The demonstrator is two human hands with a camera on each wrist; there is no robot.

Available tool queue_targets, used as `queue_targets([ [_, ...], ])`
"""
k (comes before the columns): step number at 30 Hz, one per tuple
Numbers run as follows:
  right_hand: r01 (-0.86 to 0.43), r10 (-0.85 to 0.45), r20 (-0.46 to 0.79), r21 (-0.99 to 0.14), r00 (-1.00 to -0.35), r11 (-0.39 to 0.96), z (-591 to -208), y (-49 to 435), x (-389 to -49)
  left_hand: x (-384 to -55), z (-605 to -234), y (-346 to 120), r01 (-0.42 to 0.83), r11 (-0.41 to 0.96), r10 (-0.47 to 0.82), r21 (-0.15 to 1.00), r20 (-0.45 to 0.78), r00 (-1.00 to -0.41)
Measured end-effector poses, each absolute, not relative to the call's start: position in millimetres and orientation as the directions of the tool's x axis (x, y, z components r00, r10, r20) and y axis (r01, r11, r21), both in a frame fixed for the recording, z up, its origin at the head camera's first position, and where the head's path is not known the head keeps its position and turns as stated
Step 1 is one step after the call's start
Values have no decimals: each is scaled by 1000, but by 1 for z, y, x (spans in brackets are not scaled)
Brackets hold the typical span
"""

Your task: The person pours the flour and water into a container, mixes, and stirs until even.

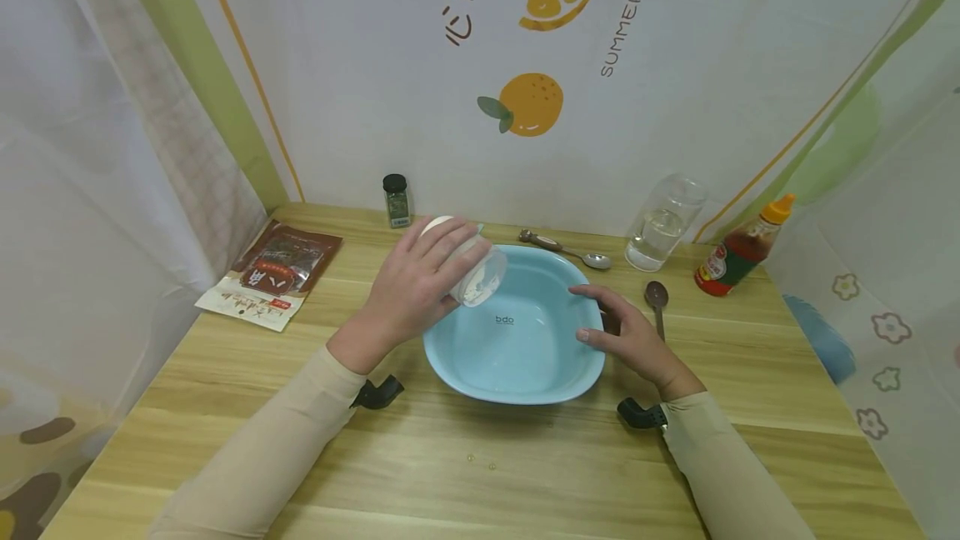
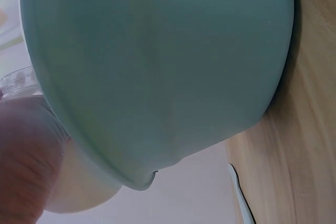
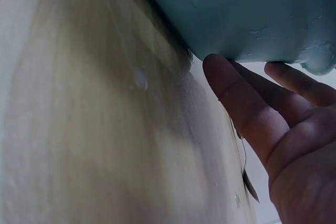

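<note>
My left hand grips a small clear plastic jar, which holds something white. The jar is tilted, its mouth toward the inside of the light blue basin, over the basin's left side. In the left wrist view, part of the jar shows beyond the basin's outer wall. My right hand holds the basin's right rim, with the thumb and a finger over the edge. Other fingers touch the outer wall from below in the right wrist view.
Behind the basin lie a metal spoon and a small black-capped seasoning bottle. A glass of clear liquid, a red sauce bottle and a brown spoon are at the right. A brown spice packet lies at the left.
</note>
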State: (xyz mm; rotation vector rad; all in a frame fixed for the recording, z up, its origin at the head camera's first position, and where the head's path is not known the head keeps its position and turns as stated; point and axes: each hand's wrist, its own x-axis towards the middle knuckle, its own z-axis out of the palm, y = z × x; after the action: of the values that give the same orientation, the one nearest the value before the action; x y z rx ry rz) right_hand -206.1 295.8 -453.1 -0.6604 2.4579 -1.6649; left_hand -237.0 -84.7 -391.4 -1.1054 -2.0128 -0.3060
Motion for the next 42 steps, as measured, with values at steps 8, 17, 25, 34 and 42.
queue_targets([
  [8, -297, -404, 155, -901, -902, 316, -453, 296, -206, -237, -392, -85, 780, 591, 624, -208, 730, -279],
  [17, -294, -403, 154, -904, -902, 311, -452, 295, -206, -237, -393, -85, 768, 598, 641, -232, 714, -283],
  [25, -286, -400, 150, -909, -904, 305, -452, 295, -206, -236, -392, -84, 778, 585, 638, -227, 722, -269],
  [34, -291, -406, 156, -910, -901, 296, -452, 295, -206, -236, -395, -82, 805, 565, 624, -181, 732, -273],
  [42, -292, -404, 155, -907, -902, 305, -451, 295, -206, -237, -397, -82, 804, 562, 626, -191, 734, -263],
])
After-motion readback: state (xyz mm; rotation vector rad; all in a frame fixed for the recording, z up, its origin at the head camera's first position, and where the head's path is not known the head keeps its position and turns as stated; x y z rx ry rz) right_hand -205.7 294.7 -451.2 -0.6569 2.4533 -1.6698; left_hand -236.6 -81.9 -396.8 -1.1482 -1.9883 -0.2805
